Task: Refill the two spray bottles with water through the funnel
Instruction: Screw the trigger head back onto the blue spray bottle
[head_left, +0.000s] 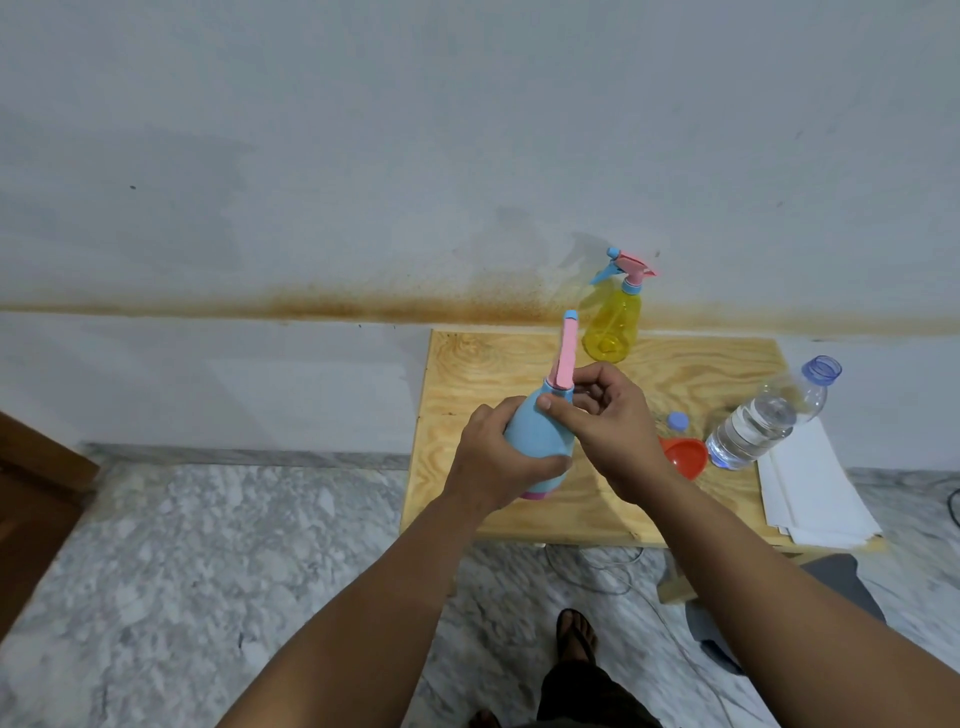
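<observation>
the wooden counter (519, 519) carries a stack of white paper (810, 488), an uncapped water bottle (763, 421), the yellow spray bottle (613, 322) at the back with its sprayer on, and the orange funnel (684, 457) beside a small blue cap (677, 421). over the near left edge the left hand (498, 457) grips the blue spray bottle (530, 441) round its body. the right hand (608, 415) pinches its collar below the pink sprayer head (566, 358), seemingly unscrewing it. next: lift the head out, then seat the funnel.

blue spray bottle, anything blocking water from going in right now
Yes: the pink spray head sits on the blue spray bottle neck, gripped by the right hand. The funnel lies on the table.
</observation>
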